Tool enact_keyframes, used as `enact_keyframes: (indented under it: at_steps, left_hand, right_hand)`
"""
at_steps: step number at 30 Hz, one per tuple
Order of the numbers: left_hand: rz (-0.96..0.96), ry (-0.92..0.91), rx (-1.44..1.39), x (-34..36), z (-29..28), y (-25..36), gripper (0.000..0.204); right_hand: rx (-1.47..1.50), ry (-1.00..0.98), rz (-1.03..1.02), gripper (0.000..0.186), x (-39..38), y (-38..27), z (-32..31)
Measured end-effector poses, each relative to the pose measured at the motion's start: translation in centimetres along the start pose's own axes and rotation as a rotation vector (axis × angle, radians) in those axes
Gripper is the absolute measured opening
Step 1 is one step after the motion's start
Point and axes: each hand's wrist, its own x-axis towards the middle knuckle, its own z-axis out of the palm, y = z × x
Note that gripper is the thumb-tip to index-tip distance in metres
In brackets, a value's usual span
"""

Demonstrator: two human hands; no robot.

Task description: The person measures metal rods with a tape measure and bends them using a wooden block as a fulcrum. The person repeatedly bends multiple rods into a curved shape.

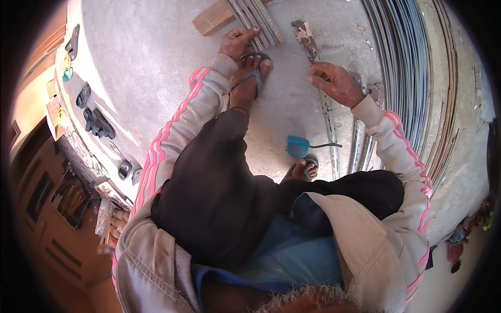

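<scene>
On the far floor point(151, 47), metal bars point(257, 22) look stiff, best clasped together; the grips of left hand point(237, 43), beside them, and right hand point(341, 85) are unclear.

workshop, from the long metal rods point(406, 78)

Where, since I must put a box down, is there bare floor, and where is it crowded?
Widest: the grey concrete floor between the flat brown block and the dark sandals along the left. A smaller patch lies between the foot in the grey-strapped sandal and the right hand. Crowded: right of that hand, where long grey metal rods run side by side.
</scene>
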Motion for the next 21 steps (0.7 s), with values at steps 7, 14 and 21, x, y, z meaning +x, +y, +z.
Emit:
enact_keyframes:
  at_steps: [7,14,21]
  left_hand:
    - [0.001,0.002,-0.149,-0.5,0.6,0.0,0.023]
    - [-0.062,-0.152,-0.319,0.6,-0.5,-1.2,0.027]
    - [-0.048,-0.203,-0.33,0.8,-1.0,-1.9,0.031]
  right_hand:
    - [-0.098,-0.289,-0.008,0.024,-5.4,2.3,5.8]
    - [-0.053,-0.19,-0.028,0.022,-3.4,2.3,5.2]
    - [0.054,-0.133,-0.036,0.02,-1.5,2.2,4.7]
